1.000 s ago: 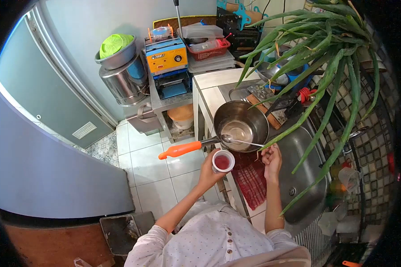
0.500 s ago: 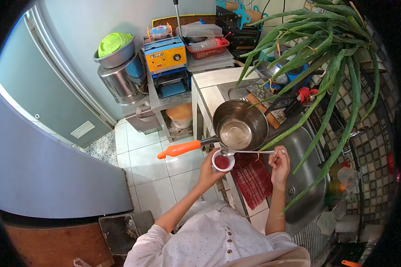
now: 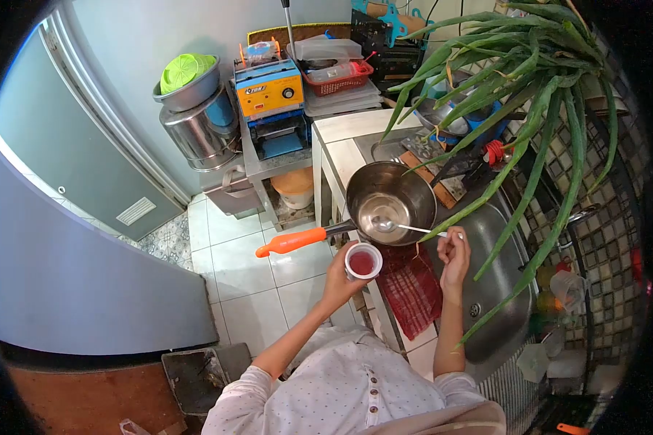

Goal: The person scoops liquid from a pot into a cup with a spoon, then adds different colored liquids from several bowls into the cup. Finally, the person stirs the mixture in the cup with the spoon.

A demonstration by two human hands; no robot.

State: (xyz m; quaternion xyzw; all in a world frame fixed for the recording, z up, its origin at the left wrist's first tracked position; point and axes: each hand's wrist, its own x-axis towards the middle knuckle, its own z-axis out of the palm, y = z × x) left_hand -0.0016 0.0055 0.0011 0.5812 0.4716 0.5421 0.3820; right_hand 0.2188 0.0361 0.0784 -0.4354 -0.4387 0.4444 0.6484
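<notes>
Nearest me, my left hand (image 3: 337,281) has its fingers wrapped round the cup (image 3: 363,261), which has red liquid in it; I hold it upright in the air just off the bench's (image 3: 345,156) front edge, over the floor (image 3: 247,279) and just short of the pan (image 3: 390,199).

My right hand (image 3: 453,254) pinches the far end of the spoon (image 3: 408,229) between thumb and fingertips, though how the other fingers lie is too small to tell; half a second ago the spoon's bowl was at the cup's rim, and now it is back inside the pan, low against the bottom; so I judge one pass between pan and cup is over and the spoon has returned to the pan.

Under my right wrist a red cloth (image 3: 413,286) lies at the front edge; the pan sits behind it, and its orange handle (image 3: 290,241) juts out past the bench's left edge, close to the cup; that leaves little room on that side.

To the right the sink (image 3: 497,290) opens; a plant (image 3: 515,109) droops long leaves over sink and pan, one of them just beside the spoon; the free room is the short gap between cup and pan.
</notes>
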